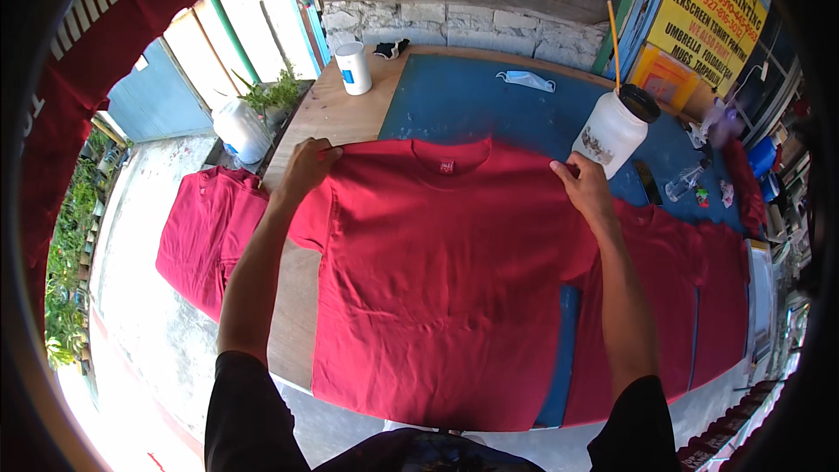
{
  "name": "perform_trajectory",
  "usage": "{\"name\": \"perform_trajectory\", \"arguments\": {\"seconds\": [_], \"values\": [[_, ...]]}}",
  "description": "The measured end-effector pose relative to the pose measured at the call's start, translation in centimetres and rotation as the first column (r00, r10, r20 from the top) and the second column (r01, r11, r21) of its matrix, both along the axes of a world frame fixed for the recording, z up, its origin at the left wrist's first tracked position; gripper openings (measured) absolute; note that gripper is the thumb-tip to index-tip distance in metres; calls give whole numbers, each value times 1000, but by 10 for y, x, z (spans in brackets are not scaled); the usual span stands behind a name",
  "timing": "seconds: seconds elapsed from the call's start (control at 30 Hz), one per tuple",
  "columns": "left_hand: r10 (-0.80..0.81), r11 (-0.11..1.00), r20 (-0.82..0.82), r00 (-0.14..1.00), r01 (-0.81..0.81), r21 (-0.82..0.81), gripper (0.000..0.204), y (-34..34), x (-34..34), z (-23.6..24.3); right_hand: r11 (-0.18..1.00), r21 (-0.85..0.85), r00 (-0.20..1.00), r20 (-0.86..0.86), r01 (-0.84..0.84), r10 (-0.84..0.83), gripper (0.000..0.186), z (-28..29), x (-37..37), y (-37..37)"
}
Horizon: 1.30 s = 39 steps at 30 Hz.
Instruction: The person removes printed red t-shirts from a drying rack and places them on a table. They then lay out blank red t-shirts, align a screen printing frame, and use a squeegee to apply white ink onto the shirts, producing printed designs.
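A dark red T-shirt [437,271] lies spread over the table, its neckline away from me and its hem toward me. My left hand [310,168] is closed on the shirt's left shoulder. At the opposite shoulder, my right hand [584,183] pinches the cloth between thumb and fingers. The fabric between the hands is stretched fairly flat, with some creases across the lower half. To the right, partly behind my right forearm, lie more red shirts [647,306]. A folded stack of red cloth [210,232] sits left of my left forearm.
The table has a blue top [463,96] and a bare wooden part [328,127]. On it stand a white tub [353,70], a white jar [612,133] with a stick, a face mask [526,80] and a clear bottle [686,182]. A yellow sign [708,22] leans at the back right.
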<state>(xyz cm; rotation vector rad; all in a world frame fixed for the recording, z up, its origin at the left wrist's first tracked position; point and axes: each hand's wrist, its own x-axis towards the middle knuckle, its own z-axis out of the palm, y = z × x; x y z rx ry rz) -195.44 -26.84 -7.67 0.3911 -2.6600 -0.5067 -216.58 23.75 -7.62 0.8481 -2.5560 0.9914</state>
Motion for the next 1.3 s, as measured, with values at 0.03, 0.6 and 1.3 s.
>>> {"name": "perform_trajectory", "arguments": {"seconds": [0.03, 0.6, 1.3], "values": [[-18, 999, -2, 1000, 18, 42, 30, -5, -16, -31, 999, 37, 1000, 0, 18, -18, 47, -28, -14, -7], [133, 990, 35, 991, -131, -43, 29, 11, -85, -174, 928, 271, 960, 41, 255, -276, 32, -167, -43, -31], [-117, 992, 146, 982, 121, -17, 84, 280, 155, -170, 907, 416, 992, 75, 64, -104, 120, -161, 337, -22]]}}
